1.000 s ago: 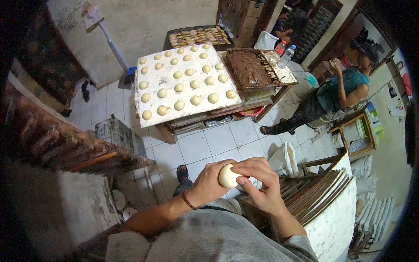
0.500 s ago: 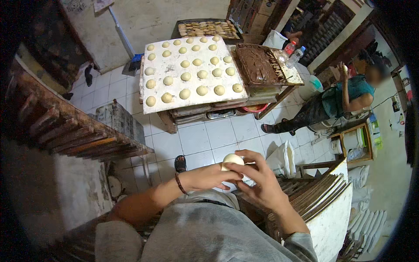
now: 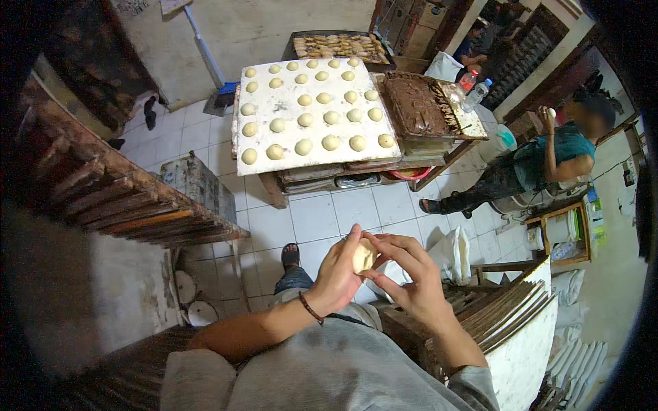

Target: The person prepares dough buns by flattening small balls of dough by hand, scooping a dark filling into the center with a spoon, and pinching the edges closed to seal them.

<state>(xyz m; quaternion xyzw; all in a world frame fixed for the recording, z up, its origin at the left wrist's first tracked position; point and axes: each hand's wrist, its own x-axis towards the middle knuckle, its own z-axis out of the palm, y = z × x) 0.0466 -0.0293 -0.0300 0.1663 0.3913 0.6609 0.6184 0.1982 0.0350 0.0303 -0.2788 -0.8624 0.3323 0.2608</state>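
A pale ball of dough [image 3: 364, 255] sits between my two hands in front of my waist. My left hand [image 3: 334, 275] cups it from the left, thumb upright along its side. On the other side, the fingertips and thumb of my right hand [image 3: 413, 279] pinch at the dough's edge, where a fold or opening shows. What lies inside the dough cannot be made out. Beyond my hands, a white floury board [image 3: 266, 103] on a low table carries several rows of round dough balls [image 3: 331, 142].
Brown spread covers a slab [image 3: 415, 103] beside the board, near two plastic bottles [image 3: 476, 94]. A tray of elongated pieces [image 3: 339, 46] lies behind. At right stands a person [image 3: 558, 154] holding a pale ball. Wooden racking [image 3: 116, 192] is left; stacked boards [image 3: 510, 308] and a white sack [image 3: 452, 257] are right.
My hands have turned the dough ball; its smooth top faced up before, and now a folded edge shows. My left thumb has risen upright. The view has shifted slightly.
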